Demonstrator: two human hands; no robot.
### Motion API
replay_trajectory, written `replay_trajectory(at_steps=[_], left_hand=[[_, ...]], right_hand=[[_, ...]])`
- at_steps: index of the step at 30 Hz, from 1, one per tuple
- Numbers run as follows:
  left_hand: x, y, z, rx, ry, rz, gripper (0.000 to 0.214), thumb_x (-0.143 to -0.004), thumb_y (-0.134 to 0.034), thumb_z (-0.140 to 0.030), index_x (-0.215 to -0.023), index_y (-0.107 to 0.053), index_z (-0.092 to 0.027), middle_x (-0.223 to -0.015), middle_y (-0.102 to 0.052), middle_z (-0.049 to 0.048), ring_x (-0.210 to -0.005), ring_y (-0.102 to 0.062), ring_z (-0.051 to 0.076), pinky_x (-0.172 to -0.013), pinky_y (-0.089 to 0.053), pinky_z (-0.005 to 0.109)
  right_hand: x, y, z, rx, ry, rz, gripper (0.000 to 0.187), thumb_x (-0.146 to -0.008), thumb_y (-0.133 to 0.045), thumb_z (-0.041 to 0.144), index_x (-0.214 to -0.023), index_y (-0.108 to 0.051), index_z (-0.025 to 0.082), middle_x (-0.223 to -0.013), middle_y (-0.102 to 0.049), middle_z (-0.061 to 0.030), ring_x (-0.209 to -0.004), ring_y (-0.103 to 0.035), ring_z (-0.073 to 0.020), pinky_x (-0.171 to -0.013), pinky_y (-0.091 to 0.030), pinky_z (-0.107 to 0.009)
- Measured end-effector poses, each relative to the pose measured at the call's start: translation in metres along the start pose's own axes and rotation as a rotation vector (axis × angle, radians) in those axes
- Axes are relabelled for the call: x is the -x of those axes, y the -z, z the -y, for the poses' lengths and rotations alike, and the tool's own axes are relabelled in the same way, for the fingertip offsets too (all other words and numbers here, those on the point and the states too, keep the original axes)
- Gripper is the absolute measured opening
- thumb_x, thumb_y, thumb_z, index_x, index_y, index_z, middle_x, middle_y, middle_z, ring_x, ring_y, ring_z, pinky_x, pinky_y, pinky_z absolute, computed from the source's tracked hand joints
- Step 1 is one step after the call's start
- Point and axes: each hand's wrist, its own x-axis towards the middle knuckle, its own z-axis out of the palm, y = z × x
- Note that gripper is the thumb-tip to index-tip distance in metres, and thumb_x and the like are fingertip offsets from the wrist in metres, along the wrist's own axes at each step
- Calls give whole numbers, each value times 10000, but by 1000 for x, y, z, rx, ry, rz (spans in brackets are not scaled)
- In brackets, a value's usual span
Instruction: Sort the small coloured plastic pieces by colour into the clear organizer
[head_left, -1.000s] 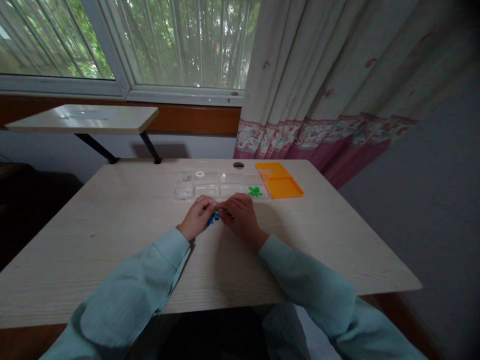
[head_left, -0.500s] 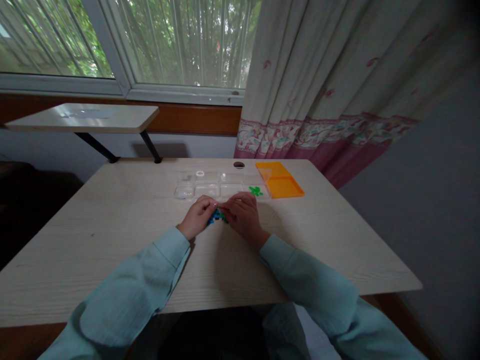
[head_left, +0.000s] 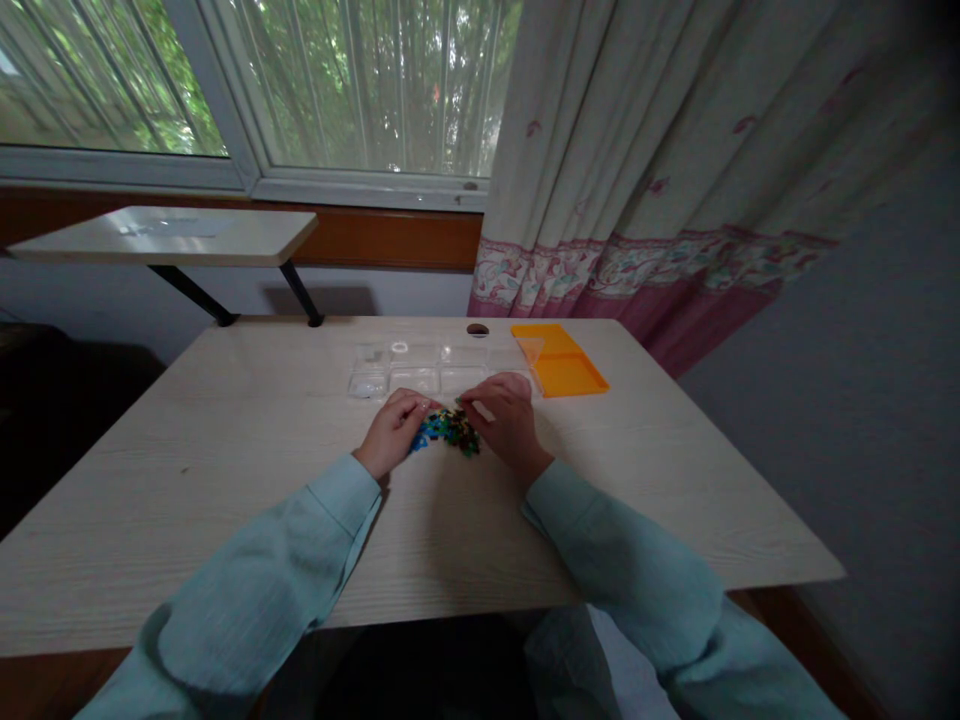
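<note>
A pile of small coloured pieces (head_left: pixel 454 428), blue on the left and green, yellow and dark on the right, lies on the table between my hands. My left hand (head_left: pixel 396 428) rests at the pile's left edge, thumb and fingers pressed together; what they hold, if anything, is too small to make out. My right hand (head_left: pixel 511 425) is over the pile's right side and pinches a small green piece (head_left: pixel 459 401) at its fingertips. Just beyond the hands lies a clear divided plastic tray (head_left: pixel 414 380). My right hand hides its near right compartment.
An orange tray (head_left: pixel 570 372) lies at the back right, against the clear tray. A raised white shelf (head_left: pixel 172 238) on black legs stands at the back left. Behind the table (head_left: pixel 300 540) are a window and a long curtain (head_left: pixel 592 200).
My right hand has moved right, off the pile, and now has a green piece in its fingertips. More of the pile shows. My left hand has barely moved.
</note>
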Motion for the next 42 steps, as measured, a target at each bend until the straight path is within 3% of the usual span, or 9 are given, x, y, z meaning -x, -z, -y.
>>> replay_trajectory(at_steps=[7, 11, 29, 42], left_hand=[[-2, 5, 8, -72, 19, -103, 286, -921, -466, -371, -935, -693, -199, -897, -605, 57, -909, -561, 184, -841, -478, 348], [-1, 5, 8, -77, 18, -100, 284, -917, -470, -378, -939, -689, -197, -893, -606, 55, -889, -558, 182, -811, -481, 345], [2, 6, 13, -171, -72, -26, 271, -928, -456, -343, -964, -682, -198, -883, -585, 64, -904, -549, 187, -837, -461, 350], [4, 8, 7, -363, -175, 101, 203, -809, -632, -333, -971, -680, -220, -955, -554, 64, -954, -505, 221, -877, -412, 392]], right_hand=[[2, 8, -75, 171, -246, -43, 205, -847, -579, 396, -828, -702, 232, -882, -692, -39, -930, -512, -236, -870, -304, -400], [5, 5, -95, 190, -313, -27, 227, -829, -589, 421, -830, -715, 232, -915, -683, -47, -957, -497, -244, -875, -298, -403], [8, 2, -96, 191, -376, 28, 299, -863, -499, 390, -851, -733, 205, -927, -657, -81, -962, -470, -256, -878, -300, -432], [5, 3, -89, 168, -380, -23, 279, -860, -508, 384, -812, -719, 208, -897, -671, -60, -941, -501, -239, -882, -316, -406]])
